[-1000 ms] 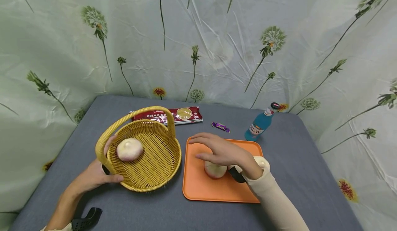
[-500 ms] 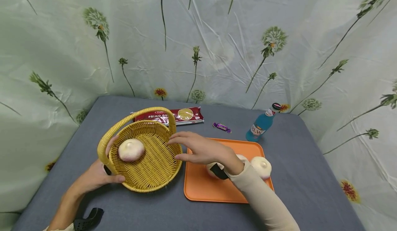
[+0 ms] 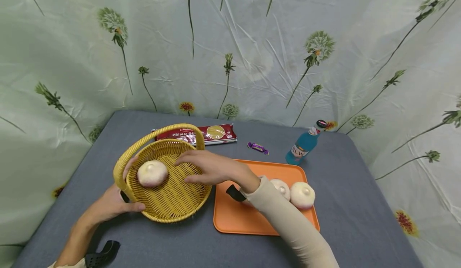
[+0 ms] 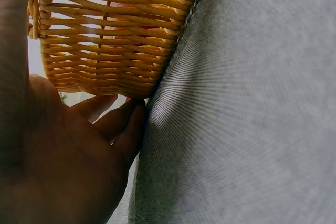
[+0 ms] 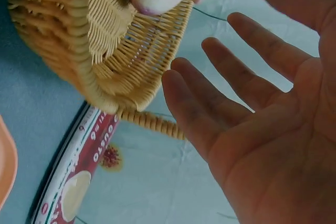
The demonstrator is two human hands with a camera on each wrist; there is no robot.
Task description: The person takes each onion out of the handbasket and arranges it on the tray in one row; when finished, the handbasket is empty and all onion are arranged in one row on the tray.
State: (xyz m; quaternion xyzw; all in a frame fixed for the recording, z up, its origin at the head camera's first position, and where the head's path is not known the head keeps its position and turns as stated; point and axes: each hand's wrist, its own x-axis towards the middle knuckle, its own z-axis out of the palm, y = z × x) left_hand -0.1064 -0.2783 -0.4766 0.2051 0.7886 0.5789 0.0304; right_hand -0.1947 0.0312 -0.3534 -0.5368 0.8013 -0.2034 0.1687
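Observation:
The yellow wicker basket [image 3: 176, 198] stands on the left of the table, its handle arching over it. Inside, toward its left wall, lies a white and purplish turnip [image 3: 152, 174]. My left hand [image 3: 109, 204] holds the basket's left side, thumb at the front rim and fingers along the outer wall. In the left wrist view, its fingertips reach low beside the woven wall. My right hand [image 3: 212, 167] hovers over the basket's right rim, fingers spread and palm bare in the right wrist view. Two more turnips [image 3: 302, 195] sit on the orange tray [image 3: 230, 222]; another is mostly hidden behind my right wrist.
Behind the basket lies a red pasta packet [image 3: 217, 134], partly covered by the handle. A purple wrapped candy [image 3: 257, 148] is near the tray's far edge. At the tray's back right stands a blue bottle [image 3: 302, 146]. A flowered curtain [image 3: 252, 60] hangs behind the table.
My right hand has moved left from above the tray to over the basket's right part, uncovering the tray's right-hand turnips. My left hand and the basket have stayed put.

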